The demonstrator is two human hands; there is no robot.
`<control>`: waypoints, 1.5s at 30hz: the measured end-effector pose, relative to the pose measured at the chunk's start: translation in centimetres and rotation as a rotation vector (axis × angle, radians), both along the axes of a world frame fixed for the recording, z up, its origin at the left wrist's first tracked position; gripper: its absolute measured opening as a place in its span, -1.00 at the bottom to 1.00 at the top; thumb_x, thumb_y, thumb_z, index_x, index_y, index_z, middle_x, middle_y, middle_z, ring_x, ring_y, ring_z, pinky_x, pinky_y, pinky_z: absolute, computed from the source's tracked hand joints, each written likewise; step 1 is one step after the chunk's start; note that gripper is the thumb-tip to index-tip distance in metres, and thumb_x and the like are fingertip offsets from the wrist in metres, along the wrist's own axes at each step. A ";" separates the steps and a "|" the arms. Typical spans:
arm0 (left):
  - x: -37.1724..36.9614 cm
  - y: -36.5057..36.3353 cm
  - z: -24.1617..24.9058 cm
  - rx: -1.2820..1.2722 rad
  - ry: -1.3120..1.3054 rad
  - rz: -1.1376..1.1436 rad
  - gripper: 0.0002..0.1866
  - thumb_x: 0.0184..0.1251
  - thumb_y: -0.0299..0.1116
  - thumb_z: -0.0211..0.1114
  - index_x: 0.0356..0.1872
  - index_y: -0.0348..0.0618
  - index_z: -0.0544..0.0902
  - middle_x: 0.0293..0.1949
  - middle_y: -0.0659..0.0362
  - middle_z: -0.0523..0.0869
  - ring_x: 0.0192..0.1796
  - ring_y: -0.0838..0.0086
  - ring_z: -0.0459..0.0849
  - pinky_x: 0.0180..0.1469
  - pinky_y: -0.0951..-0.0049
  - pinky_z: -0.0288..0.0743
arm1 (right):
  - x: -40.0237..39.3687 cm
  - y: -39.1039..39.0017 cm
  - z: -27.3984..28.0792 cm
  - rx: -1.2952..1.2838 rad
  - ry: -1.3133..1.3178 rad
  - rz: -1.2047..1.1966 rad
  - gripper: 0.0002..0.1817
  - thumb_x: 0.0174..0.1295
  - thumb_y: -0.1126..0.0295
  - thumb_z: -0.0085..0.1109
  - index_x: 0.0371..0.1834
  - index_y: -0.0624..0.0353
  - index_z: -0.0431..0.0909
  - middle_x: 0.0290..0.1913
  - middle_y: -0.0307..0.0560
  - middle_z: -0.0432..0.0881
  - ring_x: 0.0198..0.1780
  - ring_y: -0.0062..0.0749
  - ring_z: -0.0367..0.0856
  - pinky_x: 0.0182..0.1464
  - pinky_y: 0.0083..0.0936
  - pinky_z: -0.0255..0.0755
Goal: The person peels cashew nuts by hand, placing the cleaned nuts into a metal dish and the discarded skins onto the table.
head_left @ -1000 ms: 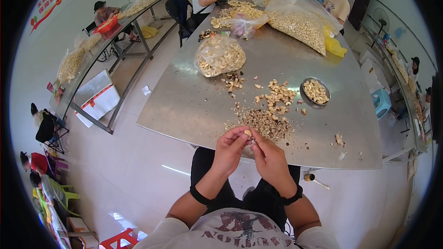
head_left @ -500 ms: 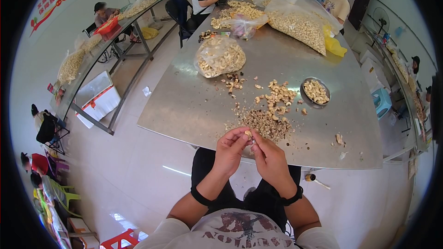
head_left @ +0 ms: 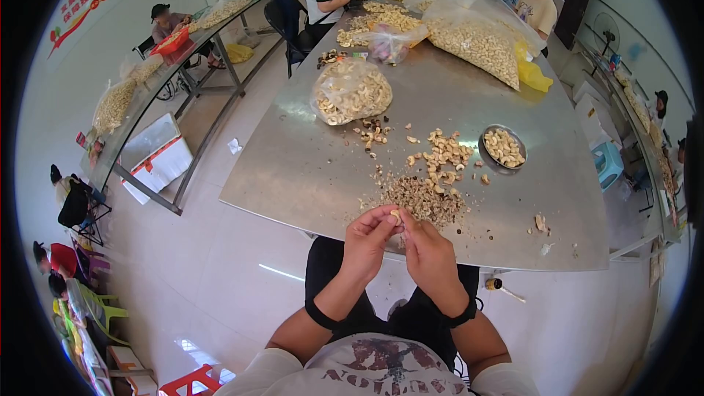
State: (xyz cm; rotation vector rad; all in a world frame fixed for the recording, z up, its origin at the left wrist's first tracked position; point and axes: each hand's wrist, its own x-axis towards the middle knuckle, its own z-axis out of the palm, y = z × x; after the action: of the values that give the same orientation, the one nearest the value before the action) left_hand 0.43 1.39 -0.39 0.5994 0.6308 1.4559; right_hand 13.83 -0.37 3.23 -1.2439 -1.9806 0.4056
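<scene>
My left hand (head_left: pixel 367 240) pinches a pale cashew nut (head_left: pixel 396 215) between thumb and fingers, just over the table's near edge. Against the same nut, my right hand (head_left: pixel 430 258) is closed, thumb and fingertips pressed together. Whatever is between its fingers is hidden. Just beyond my hands lies a heap of brown skin flakes (head_left: pixel 425 198). A loose pile of cashews (head_left: pixel 447 152) spreads behind it, with a round metal bowl (head_left: pixel 523 161) of cashews to the right. A clear plastic bag (head_left: pixel 352 92) full of cashews sits further back on the left.
The steel table (head_left: pixel 293 154) runs away from me. A big bag of cashews (head_left: pixel 473 44) and a yellow bag (head_left: pixel 534 73) lie further up. Several people work around this table and along the side tables. A white foam box (head_left: pixel 158 161) stands on the floor to the left.
The hands stay together at the nut, with the right fingers shifting slightly. The whole view has moved very little.
</scene>
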 end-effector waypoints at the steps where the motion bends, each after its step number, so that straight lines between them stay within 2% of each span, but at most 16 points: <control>1: 0.0 0.0 0.0 -0.010 0.000 -0.002 -0.78 0.35 -0.54 0.19 -0.02 -0.34 0.58 -0.12 0.11 0.68 -0.11 0.51 0.65 0.00 0.50 0.55 | 0.0 0.0 0.0 0.001 0.000 0.000 -0.50 0.17 0.62 0.05 0.23 0.08 0.45 -0.27 0.04 0.59 -0.37 -0.14 0.61 -0.31 -0.38 0.50; 7: -0.1 -0.1 0.2 -0.056 -0.012 -0.030 -0.76 0.35 -0.52 0.20 0.01 -0.31 0.56 -0.16 0.14 0.67 -0.11 0.47 0.64 -0.01 0.48 0.53 | 0.5 1.1 -1.0 0.058 0.081 -0.016 -0.53 0.19 0.61 0.04 0.22 0.15 0.46 -0.31 -0.02 0.57 -0.39 -0.29 0.61 -0.34 -0.47 0.49; 10: -0.4 0.0 0.0 -0.051 -0.071 -0.067 -0.75 0.36 -0.53 0.18 0.03 -0.29 0.55 -0.18 0.17 0.65 -0.11 0.45 0.65 -0.01 0.49 0.52 | 0.9 1.9 -1.0 -0.019 0.301 0.053 -0.57 0.20 0.55 0.07 0.19 0.17 0.46 -0.40 0.00 0.54 -0.43 -0.25 0.58 -0.37 -0.43 0.45; 14: -0.2 0.2 0.0 -0.018 -0.008 -0.046 -0.71 0.33 -0.57 0.20 0.07 -0.27 0.53 -0.17 0.20 0.62 -0.09 0.50 0.62 -0.01 0.52 0.49 | 1.6 2.5 0.2 -0.333 0.320 -0.004 -0.72 0.25 0.45 0.15 0.02 0.26 0.53 -0.48 -0.07 0.52 -0.49 -0.53 0.47 -0.40 -0.58 0.37; 16: 0.1 0.3 0.1 0.158 0.357 0.135 -0.63 0.26 -0.65 0.22 0.11 -0.28 0.50 -0.14 0.19 0.60 -0.07 0.54 0.58 0.00 0.55 0.46 | 2.0 2.7 -0.1 -0.424 0.272 -0.040 -0.74 0.25 0.42 0.18 -0.04 0.28 0.55 -0.48 -0.11 0.53 -0.50 -0.62 0.43 -0.42 -0.61 0.34; 18: 0.2 0.2 0.3 0.214 0.465 0.186 -0.58 0.23 -0.68 0.22 0.14 -0.29 0.48 -0.12 0.18 0.59 -0.07 0.55 0.57 0.01 0.55 0.45 | 2.0 3.2 -0.9 -0.548 0.501 0.003 -0.78 0.25 0.38 0.21 -0.13 0.30 0.57 -0.47 -0.24 0.56 -0.50 -0.71 0.39 -0.45 -0.63 0.32; 22: 0.5 0.0 0.5 0.389 0.754 0.335 -0.50 0.18 -0.70 0.21 0.20 -0.28 0.45 -0.10 0.11 0.58 -0.11 0.50 0.60 -0.01 0.53 0.49 | 1.1 2.9 -0.1 -0.539 0.608 0.086 -0.78 0.26 0.37 0.21 -0.13 0.29 0.57 -0.48 -0.34 0.57 -0.51 -0.76 0.36 -0.50 -0.66 0.29; 25: 0.6 -0.3 0.9 0.477 0.882 0.374 -0.47 0.18 -0.70 0.22 0.23 -0.26 0.44 -0.08 0.07 0.58 -0.08 0.48 0.61 -0.03 0.51 0.51 | 1.1 3.0 -0.6 -0.561 0.635 0.112 -0.76 0.30 0.34 0.17 -0.07 0.26 0.56 -0.44 -0.31 0.58 -0.65 -0.83 0.29 -0.66 -0.81 0.17; 31: 1.0 -0.3 1.0 0.372 0.540 0.260 -0.48 0.15 -0.69 0.24 0.20 -0.23 0.48 -0.09 0.06 0.62 -0.05 0.46 0.63 -0.02 0.48 0.53 | 1.5 3.1 -0.2 -0.739 0.800 0.076 -0.75 0.32 0.34 0.15 -0.05 0.28 0.54 -0.36 -0.23 0.65 -0.67 -0.81 0.28 -0.69 -0.81 0.14; 34: 0.5 0.0 0.5 0.437 0.753 0.254 -0.57 0.19 -0.70 0.21 0.13 -0.29 0.52 -0.05 0.08 0.62 -0.06 0.46 0.62 0.06 0.49 0.48 | 2.4 3.9 -0.6 -0.739 0.835 0.082 -0.78 0.32 0.34 0.15 -0.14 0.29 0.58 -0.40 -0.24 0.64 -0.67 -0.76 0.30 -0.67 -0.74 0.19; 36: 0.1 0.2 0.6 0.472 0.862 0.296 -0.62 0.21 -0.68 0.21 0.08 -0.29 0.55 -0.09 0.08 0.65 -0.08 0.45 0.64 0.04 0.49 0.48 | 4.8 6.2 -1.4 -0.280 0.404 -0.014 -0.80 0.27 0.33 0.17 -0.28 0.28 0.60 -0.48 -0.15 0.60 -0.56 -0.51 0.46 -0.50 -0.46 0.37; 37: -0.2 0.3 0.7 0.492 0.982 0.360 -0.67 0.23 -0.66 0.20 0.04 -0.28 0.58 -0.13 0.08 0.67 -0.10 0.44 0.65 0.02 0.50 0.48 | 6.7 7.9 -0.5 -0.216 0.268 -0.095 -0.81 0.23 0.33 0.19 -0.33 0.27 0.59 -0.48 -0.07 0.60 -0.53 -0.40 0.50 -0.44 -0.40 0.39; 38: -0.4 0.5 0.4 0.485 1.018 0.441 -0.74 0.20 -0.61 0.22 -0.06 -0.26 0.62 -0.23 0.06 0.69 -0.15 0.30 0.66 -0.03 0.42 0.49 | 9.0 9.7 0.6 -0.155 0.131 -0.173 -0.81 0.20 0.33 0.20 -0.39 0.27 0.57 -0.48 0.00 0.60 -0.50 -0.28 0.54 -0.39 -0.33 0.41; 40: -0.8 1.1 -0.7 0.462 1.024 0.477 -0.75 0.22 -0.60 0.21 -0.07 -0.25 0.63 -0.24 0.06 0.69 -0.17 0.30 0.65 -0.05 0.42 0.48 | 13.3 14.0 -0.2 -0.143 0.157 -0.328 -0.81 0.15 0.33 0.21 -0.42 0.26 0.55 -0.45 0.12 0.60 -0.44 -0.08 0.59 -0.36 -0.29 0.44; 42: -0.8 1.5 -1.6 0.419 1.035 0.532 -0.77 0.24 -0.60 0.17 -0.09 -0.23 0.63 -0.25 0.08 0.69 -0.20 0.29 0.63 -0.10 0.40 0.46 | 16.1 15.9 0.6 0.057 -0.051 -0.439 -0.83 0.13 0.36 0.19 -0.40 0.26 0.55 -0.43 0.16 0.63 -0.39 0.07 0.60 -0.33 -0.20 0.45; 45: -0.5 1.7 -1.7 0.400 1.079 0.564 -0.75 0.20 -0.62 0.17 -0.10 -0.22 0.63 -0.27 0.08 0.68 -0.19 0.26 0.62 -0.06 0.37 0.43 | 18.9 18.1 0.2 0.063 -0.206 -0.542 -0.85 0.13 0.39 0.16 -0.39 0.26 0.55 -0.35 0.20 0.63 -0.30 0.16 0.59 -0.26 -0.13 0.46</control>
State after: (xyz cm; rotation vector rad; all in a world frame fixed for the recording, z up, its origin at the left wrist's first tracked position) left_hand -0.12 3.05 -2.05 1.6660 1.4373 1.7283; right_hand 32.69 17.75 3.41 -1.7626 -1.7050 -0.0568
